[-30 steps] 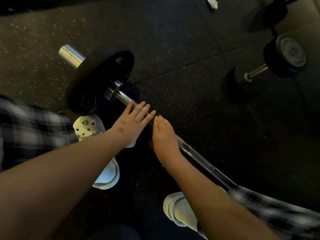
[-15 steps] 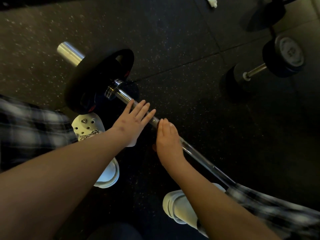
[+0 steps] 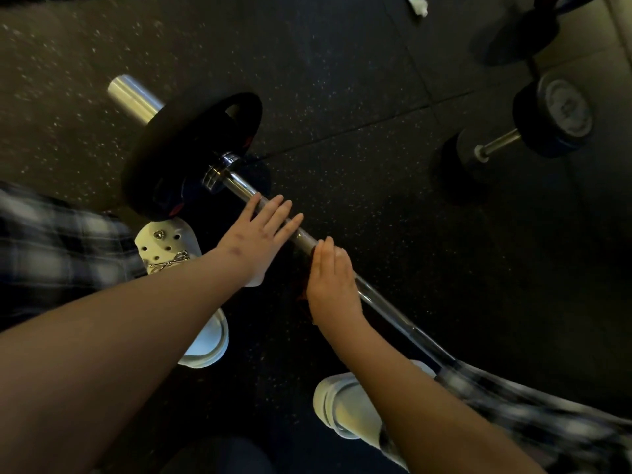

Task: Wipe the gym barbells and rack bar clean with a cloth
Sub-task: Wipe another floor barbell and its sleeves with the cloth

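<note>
A chrome barbell bar [image 3: 386, 304] lies on the dark rubber floor, running from upper left to lower right. A black weight plate [image 3: 164, 159] sits on its left end, with the bare sleeve [image 3: 133, 97] sticking out beyond it. My left hand [image 3: 260, 230] lies flat on the bar near the collar, fingers straight. My right hand [image 3: 331, 282] rests on the bar just to the right, fingers straight and together. A pale scrap [image 3: 254, 280] shows under my left wrist and something reddish [image 3: 302, 295] under my right hand. Whether either is a cloth I cannot tell.
A black dumbbell [image 3: 547, 121] lies on the floor at the right, another dark weight [image 3: 519, 35] behind it. A small white bottle [image 3: 419, 5] lies at the top edge. My white shoes [image 3: 164, 241] [image 3: 345, 405] and plaid trouser legs are close to the bar.
My right hand has slid a little down the bar to the right, away from my left hand. My left hand has stayed in place.
</note>
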